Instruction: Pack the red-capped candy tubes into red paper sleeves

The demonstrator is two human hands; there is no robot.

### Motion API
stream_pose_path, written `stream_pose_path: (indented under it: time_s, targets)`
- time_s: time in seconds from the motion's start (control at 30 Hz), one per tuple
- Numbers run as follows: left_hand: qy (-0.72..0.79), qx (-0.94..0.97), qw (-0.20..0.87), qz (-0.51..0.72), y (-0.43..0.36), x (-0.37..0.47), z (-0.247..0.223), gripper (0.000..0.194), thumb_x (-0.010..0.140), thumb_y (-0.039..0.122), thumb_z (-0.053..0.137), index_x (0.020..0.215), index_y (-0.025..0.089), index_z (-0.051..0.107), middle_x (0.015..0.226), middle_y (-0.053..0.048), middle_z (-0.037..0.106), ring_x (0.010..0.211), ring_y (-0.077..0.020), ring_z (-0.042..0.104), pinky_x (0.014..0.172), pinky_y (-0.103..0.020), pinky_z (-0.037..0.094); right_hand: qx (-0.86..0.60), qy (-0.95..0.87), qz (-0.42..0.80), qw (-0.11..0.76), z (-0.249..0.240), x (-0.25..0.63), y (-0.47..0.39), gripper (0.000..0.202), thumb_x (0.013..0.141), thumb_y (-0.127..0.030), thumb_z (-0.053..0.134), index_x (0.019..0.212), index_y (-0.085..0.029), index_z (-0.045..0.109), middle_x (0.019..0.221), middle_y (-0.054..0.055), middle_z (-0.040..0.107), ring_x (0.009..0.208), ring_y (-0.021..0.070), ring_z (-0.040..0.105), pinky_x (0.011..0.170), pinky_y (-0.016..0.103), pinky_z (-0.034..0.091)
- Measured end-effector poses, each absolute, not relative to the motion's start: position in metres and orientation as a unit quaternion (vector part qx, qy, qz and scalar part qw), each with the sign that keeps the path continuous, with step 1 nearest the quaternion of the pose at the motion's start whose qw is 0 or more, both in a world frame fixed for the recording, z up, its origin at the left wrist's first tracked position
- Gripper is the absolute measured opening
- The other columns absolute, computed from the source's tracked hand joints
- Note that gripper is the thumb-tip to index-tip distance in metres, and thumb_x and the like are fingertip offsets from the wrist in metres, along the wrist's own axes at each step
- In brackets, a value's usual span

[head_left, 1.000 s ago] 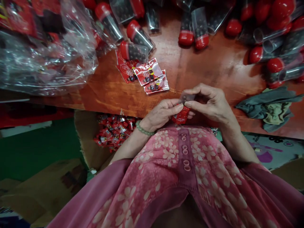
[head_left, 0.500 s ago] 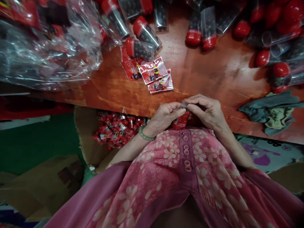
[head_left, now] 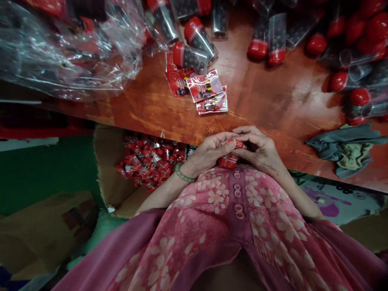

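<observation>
Close to my body at the table's front edge, my left hand [head_left: 214, 148] and my right hand [head_left: 259, 146] meet around a small red packet [head_left: 228, 161]. The fingers of both are closed on it, and part of its upper end is hidden by them. On the wooden table [head_left: 257, 93] beyond my hands lie a few flat red and white printed packets [head_left: 206, 87]. A clear tube [head_left: 190, 57] with a red cap and dark balls inside rests against them, with another such tube [head_left: 200, 38] beside it.
A large clear plastic bag [head_left: 75, 56] covers the table's left. More red-capped tubes [head_left: 360, 97] crowd the back and right. Crumpled grey-green cloth [head_left: 351, 147] lies at the right edge. Below the table's left side, a cardboard box [head_left: 106, 173] holds many small red packets [head_left: 151, 161].
The red packet's upper end between my fingers, clear before, now looks red and bunched. My right hand has shifted slightly left. The whole view has turned a little.
</observation>
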State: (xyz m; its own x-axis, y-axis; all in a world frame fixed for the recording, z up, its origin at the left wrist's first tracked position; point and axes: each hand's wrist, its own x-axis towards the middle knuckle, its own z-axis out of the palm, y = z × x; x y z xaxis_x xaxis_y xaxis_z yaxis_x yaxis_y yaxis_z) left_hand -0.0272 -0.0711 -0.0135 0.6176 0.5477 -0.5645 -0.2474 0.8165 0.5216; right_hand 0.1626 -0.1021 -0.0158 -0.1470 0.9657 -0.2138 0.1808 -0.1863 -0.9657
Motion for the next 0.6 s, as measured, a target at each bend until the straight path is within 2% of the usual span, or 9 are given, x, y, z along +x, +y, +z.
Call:
stream_pose_path:
  time_s: [0.1, 0.17, 0.37, 0.43, 0.53, 0.6]
  targets:
    - [0.395, 0.153, 0.882, 0.208, -0.069, -0.036, 0.002, 0.052, 0.071, 0.032, 0.092, 0.113, 0.018, 0.065, 0.103, -0.004, 0.076, 0.088, -0.0154, 0.076, 0.085, -0.027, 0.058, -0.561, -0.469, 0.575, 0.367, -0.015, 0.163, -0.101, 0.028, 0.083, -0.041, 0.081, 0.107, -0.027, 0.077, 0.111, 0.004, 0.071, 0.092, 0.0159, 0.069, 0.083, 0.033, 0.059]
    - [0.412, 0.132, 0.876, 0.214, -0.067, -0.042, 0.011, 0.055, 0.072, 0.029, 0.091, 0.118, 0.018, 0.061, 0.103, -0.004, 0.076, 0.084, -0.0178, 0.078, 0.079, -0.028, 0.06, -0.567, -0.452, 0.586, 0.361, -0.013, 0.163, -0.1, 0.033, 0.082, -0.041, 0.082, 0.11, -0.026, 0.076, 0.107, 0.003, 0.07, 0.087, 0.0148, 0.069, 0.079, 0.031, 0.059]
    - [0.461, 0.136, 0.849, 0.22, -0.073, -0.068, 0.025, 0.053, 0.075, 0.026, 0.088, 0.12, 0.017, 0.061, 0.101, -0.008, 0.08, 0.083, -0.021, 0.08, 0.077, -0.029, 0.064, -0.588, -0.475, 0.535, 0.378, -0.007, 0.163, -0.099, 0.018, 0.084, -0.03, 0.078, 0.101, -0.025, 0.078, 0.102, 0.003, 0.074, 0.09, 0.0155, 0.068, 0.082, 0.03, 0.058]
    - [0.499, 0.155, 0.824, 0.217, -0.079, -0.086, 0.03, 0.054, 0.076, 0.029, 0.087, 0.123, 0.021, 0.063, 0.104, -0.008, 0.081, 0.085, -0.0221, 0.08, 0.076, -0.031, 0.066, -0.618, -0.479, 0.495, 0.378, -0.002, 0.173, -0.101, 0.017, 0.083, -0.032, 0.078, 0.099, -0.025, 0.078, 0.1, 0.003, 0.074, 0.089, 0.0172, 0.068, 0.082, 0.032, 0.058]
    - [0.6, 0.185, 0.742, 0.234, -0.088, -0.124, 0.036, 0.045, 0.073, 0.032, 0.089, 0.114, 0.032, 0.072, 0.102, 0.003, 0.083, 0.083, -0.0183, 0.08, 0.075, -0.028, 0.066, -0.688, -0.457, 0.413, 0.384, 0.009, 0.207, -0.114, 0.021, 0.086, -0.038, 0.076, 0.102, -0.025, 0.076, 0.097, 0.003, 0.073, 0.081, 0.0175, 0.067, 0.078, 0.034, 0.057]
    - [0.669, 0.199, 0.69, 0.19, -0.094, -0.156, 0.034, 0.026, 0.078, 0.034, 0.084, 0.102, 0.038, 0.077, 0.097, 0.01, 0.083, 0.08, -0.0153, 0.079, 0.072, -0.026, 0.065, -0.746, -0.45, 0.311, 0.379, 0.016, 0.24, -0.129, 0.022, 0.088, -0.039, 0.074, 0.104, -0.025, 0.076, 0.096, 0.003, 0.072, 0.081, 0.018, 0.066, 0.08, 0.036, 0.056]
